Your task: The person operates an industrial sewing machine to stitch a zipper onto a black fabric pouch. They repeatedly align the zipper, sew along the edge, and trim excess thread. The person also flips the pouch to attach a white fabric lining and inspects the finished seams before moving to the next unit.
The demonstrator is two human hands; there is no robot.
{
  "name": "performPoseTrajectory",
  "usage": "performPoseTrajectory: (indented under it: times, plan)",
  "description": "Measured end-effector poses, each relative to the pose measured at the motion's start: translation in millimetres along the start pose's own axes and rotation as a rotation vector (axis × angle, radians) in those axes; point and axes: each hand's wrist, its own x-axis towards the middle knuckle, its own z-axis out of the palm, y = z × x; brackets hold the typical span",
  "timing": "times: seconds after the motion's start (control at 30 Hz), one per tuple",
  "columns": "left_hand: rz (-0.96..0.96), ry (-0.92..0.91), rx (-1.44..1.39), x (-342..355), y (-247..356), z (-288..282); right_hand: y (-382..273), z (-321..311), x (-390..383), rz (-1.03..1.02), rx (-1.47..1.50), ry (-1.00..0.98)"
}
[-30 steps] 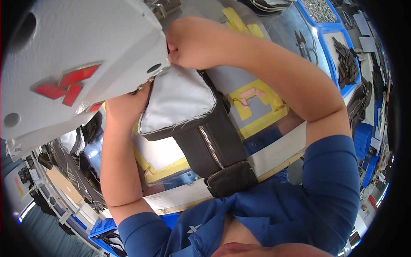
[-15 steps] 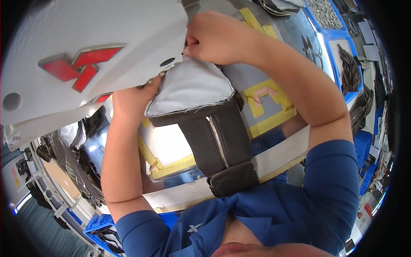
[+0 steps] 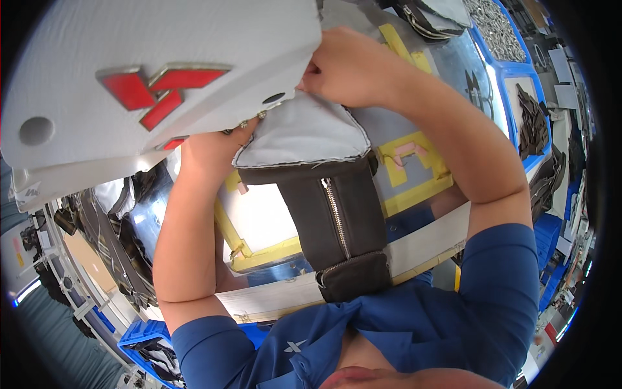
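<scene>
A black fabric bag [image 3: 317, 227] with a silver zipper down its middle hangs over the near table edge. A small zipped pocket [image 3: 355, 275] is at its near end, against my shirt. The bag's far part is turned to show its white lining [image 3: 311, 136]. My right hand [image 3: 346, 68] is closed at the far right edge of the lining, its fingertips partly behind the white sewing machine head [image 3: 162, 39]. My left hand [image 3: 217, 149] rests against the lining's left edge; the machine head hides its fingers. The needle area is also hidden.
Yellow tape [image 3: 418, 185] marks the table plate. Black fabric pieces lie in a blue tray [image 3: 531, 110] at right, beside a tray of small metal parts [image 3: 495, 29]. Dark pieces [image 3: 107, 233] are heaped at left. A blue crate [image 3: 146, 343] stands lower left.
The whole view has shifted, so the machine head and bag appear farther right. Both hands stay at the edges of the lining, with little movement relative to the bag.
</scene>
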Motion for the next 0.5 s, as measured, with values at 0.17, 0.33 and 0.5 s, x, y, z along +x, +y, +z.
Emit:
performPoseTrajectory:
  times: [0.17, 0.33, 0.5]
  plan:
    - [-0.026, -0.01, 0.019, 0.5, 2.3, -0.9, -1.3, -0.9, -4.0, -0.008, 0.027, 0.033]
    - [0.036, 0.045, 0.001, 2.2, 0.0, 3.1, -1.0, -1.3, -5.2, -0.002, 0.045, 0.053]
    - [-0.033, 0.001, 0.001, -0.1, 6.2, 3.6, 1.5, -5.7, -11.3, 0.0, 0.047, 0.049]
